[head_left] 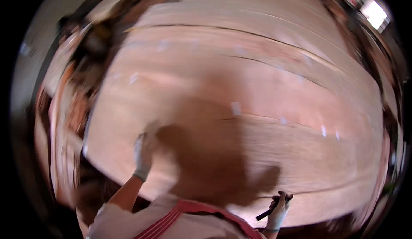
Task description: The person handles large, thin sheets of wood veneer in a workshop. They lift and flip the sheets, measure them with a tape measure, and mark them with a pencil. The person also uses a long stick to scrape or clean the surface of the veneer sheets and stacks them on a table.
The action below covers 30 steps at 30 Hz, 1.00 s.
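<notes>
A broad sheet of pale reddish wood veneer [274, 153] spreads in front of me, with dark splits running across it and several small white patches on its face. My left hand [143, 155], in a whitish glove with a green cuff, is at the sheet's near left part, its fingers stretched out and blurred by motion. At the near edge on the right, my gloved right hand [280, 213] is closed around a black bar-shaped tool [263, 215]. One end of the tool sticks out to the left; its exact kind does not show.
Stacked wood sheets [60, 162] with ragged edges lie along the left, beside dark clutter. More sheet edges run down the right. A bright window [374, 14] shows at the far right. My shadow falls across the middle of the veneer.
</notes>
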Tool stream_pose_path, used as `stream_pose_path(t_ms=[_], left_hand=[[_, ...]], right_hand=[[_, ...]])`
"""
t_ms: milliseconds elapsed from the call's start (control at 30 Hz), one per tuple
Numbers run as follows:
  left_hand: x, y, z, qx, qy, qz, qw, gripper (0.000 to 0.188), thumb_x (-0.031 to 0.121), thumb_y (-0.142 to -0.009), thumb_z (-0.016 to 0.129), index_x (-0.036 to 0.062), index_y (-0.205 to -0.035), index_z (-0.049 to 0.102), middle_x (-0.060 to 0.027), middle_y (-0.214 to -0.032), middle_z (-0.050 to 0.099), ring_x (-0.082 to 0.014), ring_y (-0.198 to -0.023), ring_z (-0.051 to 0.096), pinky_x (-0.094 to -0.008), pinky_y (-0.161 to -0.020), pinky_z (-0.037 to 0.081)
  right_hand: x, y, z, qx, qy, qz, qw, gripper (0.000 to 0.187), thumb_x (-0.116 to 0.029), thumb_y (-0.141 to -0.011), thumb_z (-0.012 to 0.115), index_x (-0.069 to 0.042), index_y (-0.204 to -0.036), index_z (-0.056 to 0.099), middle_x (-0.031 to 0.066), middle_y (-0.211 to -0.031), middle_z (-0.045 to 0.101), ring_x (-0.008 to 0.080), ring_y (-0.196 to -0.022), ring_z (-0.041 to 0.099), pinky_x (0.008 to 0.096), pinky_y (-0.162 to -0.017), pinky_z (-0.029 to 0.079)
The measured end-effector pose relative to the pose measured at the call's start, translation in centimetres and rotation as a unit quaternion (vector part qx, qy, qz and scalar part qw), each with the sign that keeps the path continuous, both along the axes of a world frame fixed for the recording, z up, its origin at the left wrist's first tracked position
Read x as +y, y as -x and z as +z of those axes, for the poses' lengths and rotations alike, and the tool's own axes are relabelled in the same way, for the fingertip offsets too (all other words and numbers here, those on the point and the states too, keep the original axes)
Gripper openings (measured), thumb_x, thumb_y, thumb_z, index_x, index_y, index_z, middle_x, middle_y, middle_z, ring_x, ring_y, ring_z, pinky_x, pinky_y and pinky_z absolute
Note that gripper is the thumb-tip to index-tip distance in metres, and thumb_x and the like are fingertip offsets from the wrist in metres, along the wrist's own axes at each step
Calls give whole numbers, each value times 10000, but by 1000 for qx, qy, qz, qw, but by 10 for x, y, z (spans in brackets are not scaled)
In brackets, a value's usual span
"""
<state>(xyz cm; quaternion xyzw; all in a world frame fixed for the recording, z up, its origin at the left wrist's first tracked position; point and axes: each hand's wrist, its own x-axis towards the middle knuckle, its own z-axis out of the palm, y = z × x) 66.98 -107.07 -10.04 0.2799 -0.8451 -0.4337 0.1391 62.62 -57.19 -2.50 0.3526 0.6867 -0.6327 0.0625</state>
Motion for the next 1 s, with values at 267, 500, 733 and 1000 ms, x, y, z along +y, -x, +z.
stream_pose_path(t_ms=[267, 500, 733, 1000], left_hand=[[-8, -123, 16, -53, 240, -43, 968, 491, 205, -871, 561, 6, -1302, 440, -197, -1346, 451, -367, -1272, 396, -430, -1092, 299], [-76, -302, 58, 56, 131, -5, 990, 501, 157, -876, 551, -25, -1323, 414, -205, -1327, 470, -358, -1252, 426, -430, -1065, 330], [-200, -553, 79, -21, 169, 239, 956, 350, 115, -886, 546, -30, -1202, 513, -225, -1155, 570, -396, -1108, 523, -444, -959, 410], [-278, -614, 37, 4, 126, 291, 948, 305, 120, -870, 553, -19, -1142, 550, -226, -1084, 601, -393, -1023, 563, -444, -883, 453]], right_hand=[[-166, -71, 57, 105, -24, 342, 933, 311, -297, -998, 442, -20, -1072, 563, 58, -897, 589, 110, -662, 537, 251, -550, 462], [-336, -137, 80, 201, -97, 462, 858, 265, -256, -983, 454, -50, -1084, 585, 53, -918, 610, 90, -632, 518, 225, -492, 413], [-543, -211, -35, 207, -250, 694, 642, 240, -219, -923, 551, 10, -992, 574, 153, -932, 601, 265, -749, 590, 374, -629, 481], [-619, -278, -83, 329, -512, 563, 559, 249, -231, -889, 576, -12, -1003, 544, 281, -1309, 411, 419, -1116, 521, 470, -886, 475]])
